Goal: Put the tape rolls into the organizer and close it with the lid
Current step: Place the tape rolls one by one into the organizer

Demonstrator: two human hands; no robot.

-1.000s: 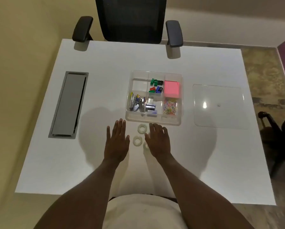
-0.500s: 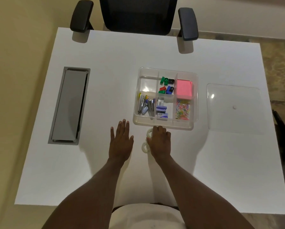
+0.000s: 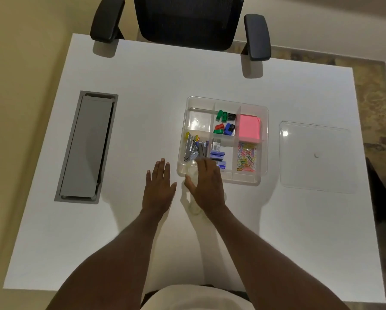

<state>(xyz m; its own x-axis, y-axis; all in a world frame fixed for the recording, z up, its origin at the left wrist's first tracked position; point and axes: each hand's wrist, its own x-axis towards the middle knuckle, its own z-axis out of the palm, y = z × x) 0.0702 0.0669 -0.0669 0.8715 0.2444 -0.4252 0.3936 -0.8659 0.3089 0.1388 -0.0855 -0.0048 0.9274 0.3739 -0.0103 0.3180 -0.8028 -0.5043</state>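
The clear organizer (image 3: 263, 108) stands mid-table with small stationery in several compartments; its far-left compartment is bare. Its clear lid (image 3: 314, 157) lies flat to the right. My right hand (image 3: 207, 186) reaches over the organizer's near-left edge, fingers fairly straight. A pale tape roll (image 3: 192, 172) shows blurred between its thumb and forefinger; whether it is gripped is unclear. Another tape roll (image 3: 194, 209) lies on the table beside my right wrist. Any other roll is hidden under the hand. My left hand (image 3: 158, 186) rests flat and open on the table, left of the rolls.
A grey cable hatch (image 3: 87, 146) is set into the white table (image 3: 142, 86) at the left. A black office chair (image 3: 187, 21) stands at the far edge, with its armrests over the tabletop.
My right hand has moved forward from the rolls to over the organizer's near-left edge. My left hand stays flat in place. The camera has shifted a little.
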